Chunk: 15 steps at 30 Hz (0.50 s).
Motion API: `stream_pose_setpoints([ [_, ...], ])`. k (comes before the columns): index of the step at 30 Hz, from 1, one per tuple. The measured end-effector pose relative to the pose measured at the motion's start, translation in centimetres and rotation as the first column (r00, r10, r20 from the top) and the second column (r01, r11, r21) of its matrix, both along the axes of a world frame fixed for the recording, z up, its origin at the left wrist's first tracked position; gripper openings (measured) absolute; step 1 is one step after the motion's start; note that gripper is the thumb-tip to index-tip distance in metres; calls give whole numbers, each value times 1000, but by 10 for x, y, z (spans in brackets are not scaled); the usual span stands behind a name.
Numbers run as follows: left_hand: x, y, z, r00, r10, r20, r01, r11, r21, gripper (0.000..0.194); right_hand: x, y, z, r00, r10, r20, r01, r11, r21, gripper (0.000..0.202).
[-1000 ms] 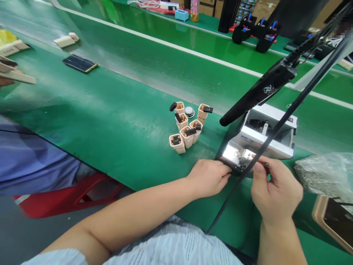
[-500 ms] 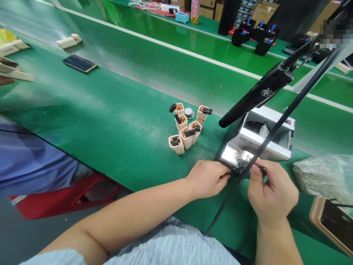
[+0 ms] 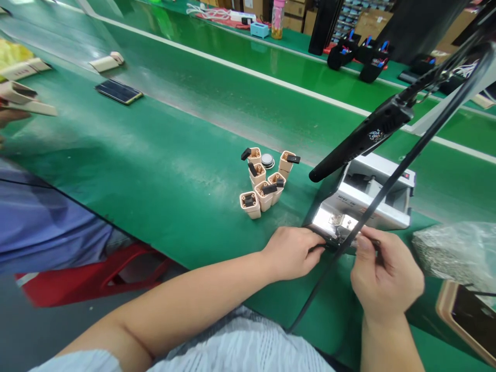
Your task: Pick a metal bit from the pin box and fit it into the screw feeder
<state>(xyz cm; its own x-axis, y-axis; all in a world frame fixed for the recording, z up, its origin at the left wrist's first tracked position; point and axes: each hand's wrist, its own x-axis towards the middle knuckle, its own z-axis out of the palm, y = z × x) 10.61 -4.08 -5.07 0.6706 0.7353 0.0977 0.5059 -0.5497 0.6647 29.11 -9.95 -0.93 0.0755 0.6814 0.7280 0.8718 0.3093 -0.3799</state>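
Note:
My left hand has its fingers closed at the lower left front edge of a silver and black screw feeder. Whatever lies between those fingers is hidden. On the feeder's front right side, my right hand pinches a small dark thing, too covered to name. Over the machine hangs a black electric screwdriver, apart from both hands. Its black cable crosses the view in front of the feeder. To the left stand several upright beige plastic housings with small black pieces on or in them.
A stack of round metal discs sits by the housings. A clear bag of small metal parts lies right of the feeder, above a beige-rimmed bin. A dark flat panel lies far left, near a co-worker's hand.
The view has shifted slightly, so things on the bench appear a little lower and to the right. Both hands stay at the feeder, with the right hand moved slightly rightward.

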Motion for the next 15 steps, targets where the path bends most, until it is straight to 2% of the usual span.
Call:
stream_pose_setpoints([
  [4,0,0,2,1000,-4,-7,4,1000,-8,23,-1,6,1,992,83,98,-84,996,10,13],
  [8,-1,1,3,1000,-12,-13,12,1000,-11,24,-2,7,1,984,111,140,-114,993,16,13],
  [11,-1,1,3,1000,-15,-16,15,1000,-10,24,-2,4,-1,994,62,86,-60,998,-15,15],
  [15,-1,1,1,999,-15,-28,15,1000,-2,25,0,-3,-5,997,-39,-68,32,994,-106,22],
])
